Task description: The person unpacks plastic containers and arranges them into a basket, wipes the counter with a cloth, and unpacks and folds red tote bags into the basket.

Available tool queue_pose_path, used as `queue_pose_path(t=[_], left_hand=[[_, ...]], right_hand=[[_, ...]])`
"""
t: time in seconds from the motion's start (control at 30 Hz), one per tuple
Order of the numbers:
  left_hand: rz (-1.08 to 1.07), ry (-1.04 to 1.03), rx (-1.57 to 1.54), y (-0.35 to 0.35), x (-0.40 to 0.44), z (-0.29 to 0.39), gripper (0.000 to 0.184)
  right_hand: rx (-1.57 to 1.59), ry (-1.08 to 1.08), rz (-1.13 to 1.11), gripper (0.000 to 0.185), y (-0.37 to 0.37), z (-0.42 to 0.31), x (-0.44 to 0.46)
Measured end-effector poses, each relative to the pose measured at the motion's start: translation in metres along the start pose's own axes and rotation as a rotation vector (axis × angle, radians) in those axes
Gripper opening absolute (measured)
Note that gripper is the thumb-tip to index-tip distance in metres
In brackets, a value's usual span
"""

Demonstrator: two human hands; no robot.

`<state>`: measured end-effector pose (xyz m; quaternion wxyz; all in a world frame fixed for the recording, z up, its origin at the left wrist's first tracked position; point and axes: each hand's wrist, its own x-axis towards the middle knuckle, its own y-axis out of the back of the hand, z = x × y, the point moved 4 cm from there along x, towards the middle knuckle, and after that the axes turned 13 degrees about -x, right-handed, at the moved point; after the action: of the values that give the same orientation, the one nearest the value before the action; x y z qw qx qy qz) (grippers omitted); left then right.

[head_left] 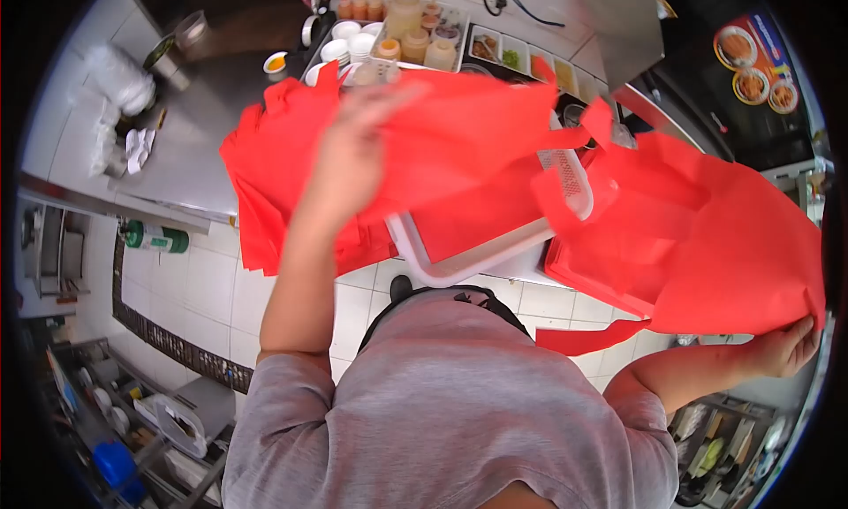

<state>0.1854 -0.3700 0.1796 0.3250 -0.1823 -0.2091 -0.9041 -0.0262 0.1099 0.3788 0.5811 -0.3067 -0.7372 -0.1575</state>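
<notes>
Red non-woven carrier bag (733,244), one: bulging, creasing and spreading at three o'clock, a strap (592,338) trailing at four. Matching red bags (477,111), several: lying piled between ten and twelve o'clock, overlapping, edges fanning at nine.

One left hand (352,155), one right hand (788,346). Red bags (733,235): several, too overlapped to count. One white basket (442,269), one green cylinder (157,237), one blue tub (117,467), one poster (767,39) picturing three dishes (751,86).
</notes>
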Motion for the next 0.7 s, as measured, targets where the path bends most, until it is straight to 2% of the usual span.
queue_pose_path(t=[0.03, 0.1, 0.17, 0.23, 0.27, 0.3, 0.37, 0.47, 0.57, 0.67, 0.7], left_hand=[[0.076, -0.010, 0.044, 0.022, -0.001, 0.002, 0.069], [0.243, 0.168, 0.140, 0.059, -0.011, -0.018, 0.067], [0.267, 0.348, 0.420, 0.084, -0.031, -0.055, 0.065], [0.273, 0.516, 0.566, 0.108, -0.067, -0.131, 0.064], [0.276, 0.675, 0.584, 0.110, -0.086, -0.166, 0.064], [0.289, 0.835, 0.601, 0.114, -0.105, -0.195, 0.065], [0.146, 1.045, 0.719, 0.107, -0.135, -0.227, 0.066], [0.233, 0.766, 1.246, 0.073, -0.121, -0.150, 0.069], [0.329, 0.268, 0.627, 0.069, -0.091, -0.104, 0.076], [0.362, 0.654, -0.892, 0.042, -0.081, -0.058, 0.075], [0.301, 0.722, -0.985, 0.037, -0.086, -0.061, 0.075]], right_hand=[[-0.036, -0.006, 0.013, 0.014, 0.013, 0.006, 0.003], [-0.042, -0.006, 0.004, 0.014, 0.036, 0.025, 0.007], [-0.167, 0.005, 0.051, 0.015, 0.041, 0.014, 0.000], [-0.217, 0.046, 0.057, 0.017, 0.037, -0.002, -0.009], [-0.213, 0.089, 0.052, 0.018, 0.033, -0.012, -0.012], [-0.146, 0.174, 0.040, 0.019, 0.020, -0.028, -0.010], [-0.005, 0.343, 0.021, 0.022, -0.014, -0.067, -0.010], [0.185, 0.558, -0.094, 0.023, -0.056, -0.125, -0.036], [0.494, 0.807, -0.569, 0.025, -0.098, -0.189, -0.116], [0.705, 1.037, -1.168, 0.028, -0.119, -0.229, -0.245], [0.722, 1.081, -1.401, 0.030, -0.113, -0.232, -0.293]])
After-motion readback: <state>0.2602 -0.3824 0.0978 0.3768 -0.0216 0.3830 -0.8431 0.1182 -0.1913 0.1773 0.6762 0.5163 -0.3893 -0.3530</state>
